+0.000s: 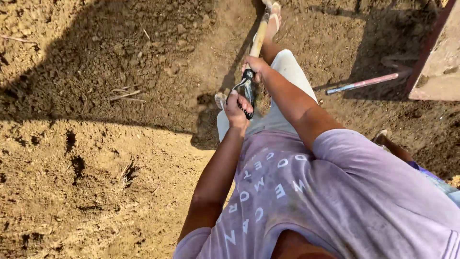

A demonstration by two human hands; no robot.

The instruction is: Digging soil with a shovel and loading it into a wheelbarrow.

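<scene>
Head view: I looked straight down over my lilac shirt [335, 201] at dry, clumpy brown soil [96, 182].
Tool: a long-handled digging tool [256, 45] with a pale wooden shaft and a dark grip section ran away from me toward my sandalled foot [273, 17]; its working end was out of sight past the top edge.
Left hand: my left hand [237, 108] was clenched round the dark lower grip, fingers [245, 101] wrapped over it.
Right hand: my right hand [256, 67] was closed on the shaft just above, the two hands near each other.
Nearby: a pinkish rod [364, 83] lay on the ground to the right, beside a reddish block edge [433, 57].
Risk: I judged that the tool's end sat close to my foot, so a slipped stroke could strike the toes; loose clods underfoot could also cost me my footing.
</scene>
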